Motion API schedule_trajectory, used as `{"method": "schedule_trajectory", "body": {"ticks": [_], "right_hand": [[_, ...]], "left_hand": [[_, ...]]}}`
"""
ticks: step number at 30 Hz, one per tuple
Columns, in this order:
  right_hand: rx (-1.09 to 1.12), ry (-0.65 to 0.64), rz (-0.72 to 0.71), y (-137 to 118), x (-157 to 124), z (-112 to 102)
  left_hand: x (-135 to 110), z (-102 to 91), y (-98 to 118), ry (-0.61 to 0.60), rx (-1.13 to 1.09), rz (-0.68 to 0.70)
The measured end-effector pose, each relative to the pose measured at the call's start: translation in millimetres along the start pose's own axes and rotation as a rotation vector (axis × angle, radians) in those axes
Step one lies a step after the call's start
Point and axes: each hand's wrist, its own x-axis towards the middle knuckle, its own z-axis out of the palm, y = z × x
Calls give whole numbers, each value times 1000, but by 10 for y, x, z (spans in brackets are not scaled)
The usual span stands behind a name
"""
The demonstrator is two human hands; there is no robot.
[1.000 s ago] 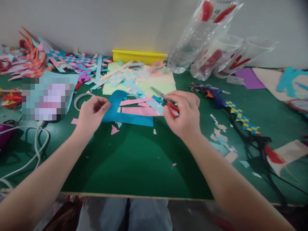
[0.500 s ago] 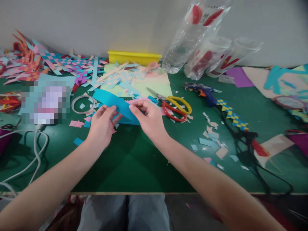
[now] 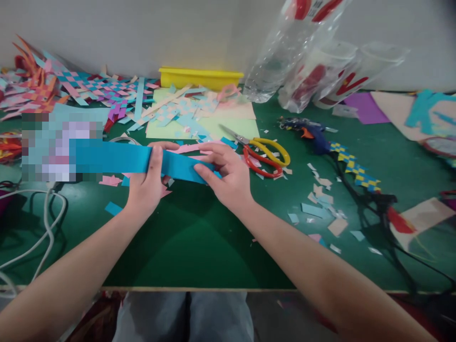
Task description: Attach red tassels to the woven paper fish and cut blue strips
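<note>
Bright blue paper in a long, flat strip [image 3: 121,157] spans both of the person's bare hands, lying crosswise above a dark green tabletop [image 3: 195,256], its left end free and overlapping a pixelated patch. The left hand [image 3: 147,180] is closed on the strip partway along, thumb laid upright across the front face and fingers behind it. The right hand [image 3: 230,178] is at the strip's right end, the thumb resting against the paper and the other fingers loosely curled, the index finger a little apart from the thumb; whether they press from behind cannot be told. Just beyond the right hand lie metal scissors with one red and one yellow handle [image 3: 245,139], blades pointing away and to the left. A thin, whitish ring [image 3: 131,139] is partly hidden behind the blue paper, and small pink paper scraps [image 3: 110,180] lie below it. Farther back are a pale green paper sheet [image 3: 164,130] strewn with light-coloured strips and a bright yellow plastic tray [image 3: 201,78] near the wall. On the right, a dark blue tool with an orange trigger [image 3: 318,138] lies beside a woven blue-and-yellow paper band [image 3: 354,167], with pale paper offcuts [image 3: 337,226] nearer the person. A clear plastic bag [image 3: 272,61] and white cups with red markings [image 3: 347,88] stand behind.
</note>
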Motion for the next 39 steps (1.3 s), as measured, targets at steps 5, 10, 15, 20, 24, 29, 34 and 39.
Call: {"method": "schedule_trajectory", "body": {"ticks": [5, 10, 15, 20, 24, 29, 34, 39], "right_hand": [[21, -143, -85, 32, -25, 15], [-139, -92, -185, 46, -36, 34], [-94, -45, -122, 1, -39, 18], [-40, -57, -68, -35, -33, 1], [-10, -108, 5, -35, -31, 0], [87, -119, 93, 9, -32, 36], [171, -77, 145, 53, -16, 41], [252, -86, 203, 57, 5, 37]], "left_hand": [[55, -12, -61, 42, -60, -18], [63, -14, -60, 67, -111, -64], [77, -1, -31, -55, -303, -108], [61, 20, -52, -260, -206, 21], [52, 10, -88, -238, -260, -77], [52, -4, -83, -191, -255, -70], [48, 0, -47, -181, -114, 23], [70, -17, -72, -198, -32, 112]]}}
